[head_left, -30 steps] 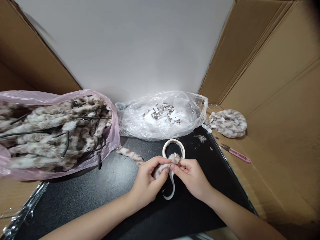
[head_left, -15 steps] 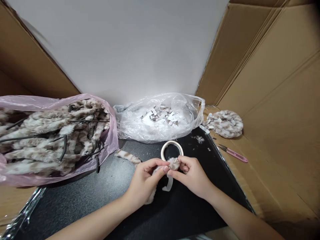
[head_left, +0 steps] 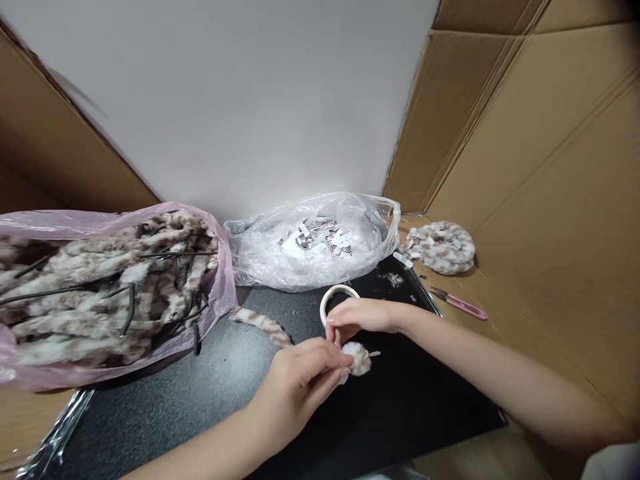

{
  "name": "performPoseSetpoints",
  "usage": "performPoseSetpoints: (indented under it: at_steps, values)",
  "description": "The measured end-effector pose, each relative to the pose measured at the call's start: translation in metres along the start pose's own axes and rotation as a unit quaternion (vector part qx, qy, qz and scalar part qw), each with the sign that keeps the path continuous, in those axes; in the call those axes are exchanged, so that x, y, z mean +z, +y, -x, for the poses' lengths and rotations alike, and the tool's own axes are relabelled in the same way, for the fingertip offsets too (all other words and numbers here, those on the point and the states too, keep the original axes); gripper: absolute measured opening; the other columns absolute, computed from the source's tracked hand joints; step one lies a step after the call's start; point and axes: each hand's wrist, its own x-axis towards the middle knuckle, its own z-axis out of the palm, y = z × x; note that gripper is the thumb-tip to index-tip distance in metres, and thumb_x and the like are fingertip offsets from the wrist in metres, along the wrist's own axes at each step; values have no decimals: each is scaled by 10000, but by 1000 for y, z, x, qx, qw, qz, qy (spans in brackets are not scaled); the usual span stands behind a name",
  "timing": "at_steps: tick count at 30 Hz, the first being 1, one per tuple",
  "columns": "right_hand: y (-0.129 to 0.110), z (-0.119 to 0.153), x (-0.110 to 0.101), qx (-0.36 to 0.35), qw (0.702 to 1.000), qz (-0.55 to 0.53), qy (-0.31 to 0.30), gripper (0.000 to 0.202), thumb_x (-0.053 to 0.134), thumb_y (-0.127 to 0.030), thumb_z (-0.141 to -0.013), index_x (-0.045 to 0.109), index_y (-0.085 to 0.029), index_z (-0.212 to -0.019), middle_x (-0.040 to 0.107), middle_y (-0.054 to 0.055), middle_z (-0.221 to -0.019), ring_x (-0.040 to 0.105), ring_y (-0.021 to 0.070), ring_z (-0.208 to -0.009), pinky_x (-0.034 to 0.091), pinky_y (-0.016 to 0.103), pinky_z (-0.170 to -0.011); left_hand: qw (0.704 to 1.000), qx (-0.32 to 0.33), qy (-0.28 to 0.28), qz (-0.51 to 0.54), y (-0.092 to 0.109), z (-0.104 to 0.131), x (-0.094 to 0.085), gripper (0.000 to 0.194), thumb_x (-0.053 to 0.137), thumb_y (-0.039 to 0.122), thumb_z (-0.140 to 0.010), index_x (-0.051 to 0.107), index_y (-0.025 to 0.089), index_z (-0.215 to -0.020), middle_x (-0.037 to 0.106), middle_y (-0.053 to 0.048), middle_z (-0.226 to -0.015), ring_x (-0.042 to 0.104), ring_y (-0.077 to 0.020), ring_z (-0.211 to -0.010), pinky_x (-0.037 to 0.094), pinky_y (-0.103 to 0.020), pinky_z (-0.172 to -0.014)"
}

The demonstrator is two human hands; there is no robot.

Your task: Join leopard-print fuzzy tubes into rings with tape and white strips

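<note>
My left hand (head_left: 310, 377) pinches a small fluffy white-and-brown piece (head_left: 359, 360), which sticks out past the fingertips with a thin pale tip on its right side. My right hand (head_left: 363, 317) is just above it, over the near edge of a roll of pale tape (head_left: 327, 300), its fingers bent down and pressed together; what they hold, if anything, is hidden. A spotted furry strip (head_left: 263, 323) lies on the dark mat (head_left: 200, 400), running from the pink bag towards my left hand.
A pink bag (head_left: 227, 267) of furry strips and black wires lies at the left. Behind the roll is a clear bag (head_left: 320, 267) with paper scraps. At the right are a fluffy bundle (head_left: 443, 247) and pink-handled snips (head_left: 465, 307). Cardboard walls (head_left: 525, 153) stand around.
My right hand has let go of the fluffy piece and moved up and left over the tape roll. My left hand has moved slightly down and right with the piece. The view has shifted slightly.
</note>
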Motion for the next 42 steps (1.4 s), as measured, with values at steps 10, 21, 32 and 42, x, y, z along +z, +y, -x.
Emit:
performPoseSetpoints:
  at_steps: [10,21,32,42]
  values:
    - [15,-9,10,222,948,-42,-224,364,379,-217,-894,658,-85,-699,625,65,-490,658,187,-467,543,317,-575,988,115,-17,-105,-1,6,-3,210,518,93,-931,622,144,-1106,675,-87,-962,661,-128,-850,531,-181,-761]
    - [15,-2,27,84,976,-201,22,92,735,-164,-677,656,-120,-659,622,-50,-536,570,48,-483,436,141,-503,967,168,-20,-190,6,7,-5,167,520,96,-934,628,113,-1060,698,-71,-897,636,-154,-799,532,-245,-730]
    - [-6,16,33,-62,979,-162,108,381,880,-425,-535,706,-106,-651,697,17,-655,598,92,-624,443,227,-669,971,160,29,-176,-1,9,-9,169,575,0,-873,633,94,-1001,689,-72,-861,588,-132,-756,498,-240,-695]
    - [-16,25,47,-92,967,-125,201,424,861,-484,-537,678,-110,-619,641,2,-616,508,81,-576,377,227,-588,984,103,58,-131,-4,12,-4,159,531,48,-914,642,132,-989,652,-63,-913,624,-117,-841,521,-195,-759]
